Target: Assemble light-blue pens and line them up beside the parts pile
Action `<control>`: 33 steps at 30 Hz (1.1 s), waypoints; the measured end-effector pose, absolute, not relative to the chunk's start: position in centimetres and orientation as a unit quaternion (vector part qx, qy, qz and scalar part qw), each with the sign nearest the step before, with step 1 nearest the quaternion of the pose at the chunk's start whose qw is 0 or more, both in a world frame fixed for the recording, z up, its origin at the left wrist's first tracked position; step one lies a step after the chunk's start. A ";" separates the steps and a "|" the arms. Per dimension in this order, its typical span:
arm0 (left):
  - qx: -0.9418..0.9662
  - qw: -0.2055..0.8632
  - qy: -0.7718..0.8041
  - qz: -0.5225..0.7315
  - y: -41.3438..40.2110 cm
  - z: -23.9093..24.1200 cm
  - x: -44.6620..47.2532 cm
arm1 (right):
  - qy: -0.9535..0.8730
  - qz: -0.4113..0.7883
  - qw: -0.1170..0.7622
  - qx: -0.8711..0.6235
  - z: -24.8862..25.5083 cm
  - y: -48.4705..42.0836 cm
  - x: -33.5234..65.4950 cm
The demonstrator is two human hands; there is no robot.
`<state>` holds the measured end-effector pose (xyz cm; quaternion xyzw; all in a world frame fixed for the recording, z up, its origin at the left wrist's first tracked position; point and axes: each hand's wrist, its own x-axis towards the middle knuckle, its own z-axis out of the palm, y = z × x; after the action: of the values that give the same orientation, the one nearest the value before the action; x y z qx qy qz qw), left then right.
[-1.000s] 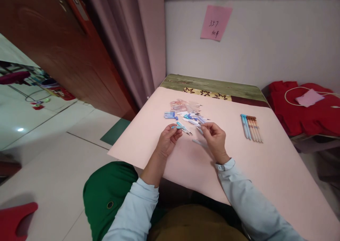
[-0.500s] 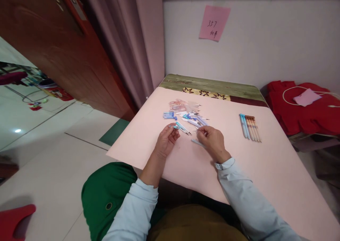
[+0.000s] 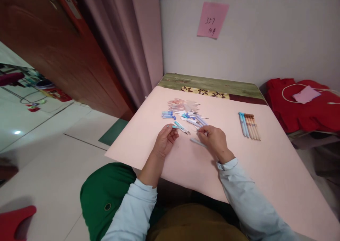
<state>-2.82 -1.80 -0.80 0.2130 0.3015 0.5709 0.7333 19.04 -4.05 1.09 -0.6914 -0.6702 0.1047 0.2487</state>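
My left hand (image 3: 166, 140) pinches a small teal pen part (image 3: 175, 127) between thumb and fingertips. Beside it on the table lie teal-and-white pen refills (image 3: 182, 127) with dark tips. My right hand (image 3: 212, 137) has its fingertips pressed together over the table; a thin whitish bit shows at them, too small to name. Just below that hand rests a light blue pen barrel (image 3: 197, 142), partly covered. Beyond both hands is a pile of loose parts: blue pen pieces (image 3: 168, 115), lilac barrels (image 3: 201, 119) and clear pinkish barrels (image 3: 176, 104).
A row of blue and brown-topped pens (image 3: 249, 127) lies side by side at the right of the pink-covered table (image 3: 265, 177). Red cloth (image 3: 313, 110) with a white cable is off to the right. A wooden door (image 3: 87, 67) and curtain (image 3: 135, 32) stand at the left.
The view has shifted slightly. My right fingertips have shifted a little, while my left hand keeps its pinch on the teal pen part. The pens on the table lie as before.
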 end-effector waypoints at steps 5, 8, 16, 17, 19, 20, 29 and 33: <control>0.217 0.733 0.300 0.570 -1.8 -0.8 -2.8 | -0.710 0.080 0.241 -0.657 0.9 -4.1 18.8; 0.217 0.735 0.299 0.569 -1.8 -0.7 -2.8 | -0.722 0.099 0.221 -0.648 1.1 -4.1 18.8; 0.217 0.736 0.301 0.567 -1.8 -0.8 -2.8 | -0.749 0.101 0.141 -0.640 1.5 -4.2 18.5; 0.217 0.736 0.301 0.566 -1.8 -0.8 -2.8 | -0.755 0.090 0.136 -0.635 1.5 -4.3 18.5; 0.217 0.736 0.302 0.566 -1.8 -0.8 -2.7 | -0.769 0.068 0.125 -0.623 1.5 -4.3 18.4; 0.216 0.736 0.303 0.565 -1.8 -0.8 -2.7 | -0.775 0.059 0.120 -0.618 1.5 -4.4 18.4; 0.227 0.734 0.312 0.559 -1.9 -0.5 -2.7 | -0.749 0.059 0.278 -0.598 1.5 -4.3 18.5; 0.259 0.738 0.314 0.538 -2.0 -0.6 -2.6 | -0.683 0.210 0.425 -0.556 1.7 -4.7 17.8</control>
<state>-2.62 -1.96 -0.56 0.2589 0.3135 0.5381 0.7384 17.84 -4.68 1.72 -0.5560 -0.6827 0.2099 0.4252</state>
